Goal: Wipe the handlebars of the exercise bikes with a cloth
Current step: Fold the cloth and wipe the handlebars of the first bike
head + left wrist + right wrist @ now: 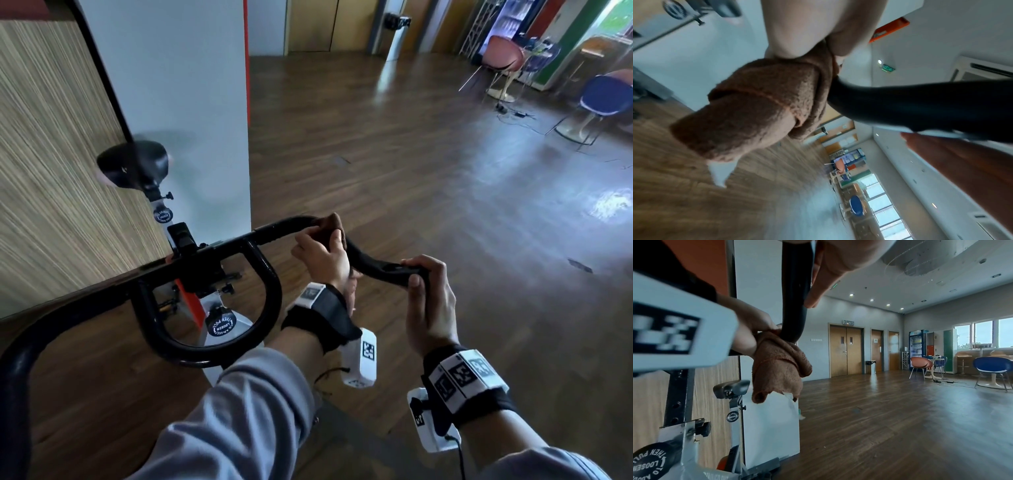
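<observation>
Grey sleeves [246, 411] fill the bottom of the head view, each wrist wearing a black strap with a white tagged camera block. Beyond them the right hand [430, 305] curls its fingers and thumb round the near tip of the black handlebar [219, 246], holding the bar end directly with no fabric between. Just beside it, farther along the same curved end, the left hand [322, 257] grips a brown cloth [330, 228] wrapped around the bar; the left wrist view shows the fuzzy cloth [756, 110] bunched over the tube with a loose fold hanging below, and the right wrist view shows the same cloth [780, 365] draped under the bar. Past the handlebar stands the white frame of the exercise bike [226, 322], with two round black adjustment knobs and a black saddle [133, 164] near a wood-panelled wall. Dark wooden floor [411, 171] stretches to the right, where blue and red chairs stand far off.
</observation>
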